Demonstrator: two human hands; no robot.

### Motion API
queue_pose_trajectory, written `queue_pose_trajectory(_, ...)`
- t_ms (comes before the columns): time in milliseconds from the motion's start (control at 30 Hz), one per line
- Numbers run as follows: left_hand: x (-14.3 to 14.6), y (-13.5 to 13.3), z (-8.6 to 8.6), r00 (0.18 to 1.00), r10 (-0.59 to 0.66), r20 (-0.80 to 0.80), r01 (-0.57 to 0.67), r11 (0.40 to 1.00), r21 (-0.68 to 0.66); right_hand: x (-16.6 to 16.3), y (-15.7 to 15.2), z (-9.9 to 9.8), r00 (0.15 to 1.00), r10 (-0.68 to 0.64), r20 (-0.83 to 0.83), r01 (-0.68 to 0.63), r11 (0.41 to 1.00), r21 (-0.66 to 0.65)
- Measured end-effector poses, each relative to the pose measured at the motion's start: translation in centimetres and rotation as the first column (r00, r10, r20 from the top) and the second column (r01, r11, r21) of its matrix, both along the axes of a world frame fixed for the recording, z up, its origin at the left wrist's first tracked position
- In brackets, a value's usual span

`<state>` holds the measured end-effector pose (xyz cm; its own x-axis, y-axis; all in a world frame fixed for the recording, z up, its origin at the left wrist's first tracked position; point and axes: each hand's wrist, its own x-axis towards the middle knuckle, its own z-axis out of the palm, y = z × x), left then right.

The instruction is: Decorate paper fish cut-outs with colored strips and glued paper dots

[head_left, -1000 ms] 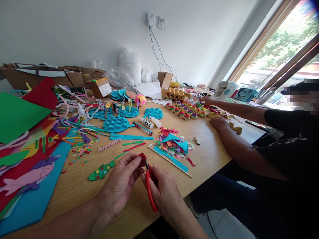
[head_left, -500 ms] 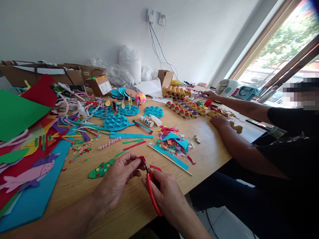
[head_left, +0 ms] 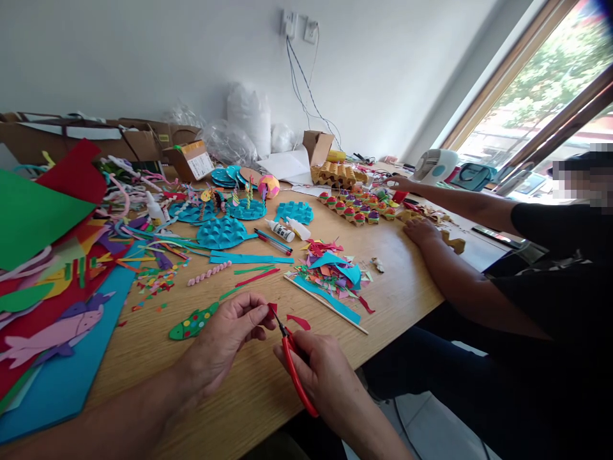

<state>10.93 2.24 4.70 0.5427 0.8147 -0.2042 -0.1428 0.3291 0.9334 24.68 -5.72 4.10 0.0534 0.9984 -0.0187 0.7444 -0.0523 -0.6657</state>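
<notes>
The left hand (head_left: 225, 338) pinches a small red scrap (head_left: 272, 309) just beside the right hand (head_left: 318, 374) (closed on red-handled scissors (head_left: 293, 364)).

Scissors (head_left: 290, 358) handles buried in right hand (head_left: 322, 377) — red scrap (head_left: 272, 309) too small; blue sheet (head_left: 62, 383) cut off.

So a curved red sliver (head_left: 299, 321) has come off and now lies on the table (head_left: 397, 287) near its front edge, just past the right hand (head_left: 322, 369). The red scrap (head_left: 271, 308) pinched in the left hand (head_left: 228, 335) looks smaller, and the red-handled scissors (head_left: 295, 374) have slid back toward that edge a bit.
</notes>
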Motion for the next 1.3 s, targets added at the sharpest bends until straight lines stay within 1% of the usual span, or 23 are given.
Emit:
queue_pose_trajectory(100, -0.1, 0.0, -0.1, 1.0, 0.001, 0.004, -0.001, 1.0, -0.001, 0.0, 0.0, -0.1, 1.0, 0.004, -0.02, -0.004, 1.0, 0.01)
queue_pose_trajectory(267, -0.1, -0.4, -0.4, 0.999, -0.031, 0.039, 0.032, 0.999, -0.029, -0.2, 0.1, -0.2, 0.998, -0.025, -0.06, 0.026, 1.0, 0.006)
queue_pose_trajectory(433, 0.1, -0.4, -0.5, 1.0, 0.019, -0.022, -0.019, 1.0, 0.006, -0.3, 0.0, 0.0, 0.995, -0.032, -0.091, 0.032, 0.999, -0.01)
queue_pose_trajectory(500, 0.1, -0.3, -0.3, 0.999, 0.021, -0.047, -0.02, 1.0, 0.022, -0.3, -0.1, 0.0, 0.996, -0.032, -0.085, 0.03, 0.999, -0.017)
queue_pose_trajectory(733, -0.4, 0.1, 0.6, 0.995, -0.094, -0.042, 0.093, 0.996, -0.009, -0.3, -0.1, 0.6, 0.999, -0.003, -0.051, 0.002, 1.0, -0.019)
queue_pose_trajectory(900, -0.7, 0.4, 0.7, 0.989, -0.144, -0.043, 0.144, 0.99, -0.009, -0.3, 0.0, 0.7, 0.999, 0.012, -0.04, -0.013, 1.0, -0.009)
queue_pose_trajectory(1100, -1.1, 0.9, 0.8, 0.983, -0.157, -0.099, 0.159, 0.987, 0.019, -0.2, 0.0, 0.6, 0.999, 0.03, -0.037, -0.031, 0.999, -0.01)
queue_pose_trajectory(1300, -1.4, 0.9, 0.8, 0.982, -0.133, -0.136, 0.134, 0.991, -0.001, -0.2, 0.0, 0.5, 0.998, 0.038, -0.051, -0.041, 0.998, -0.055)
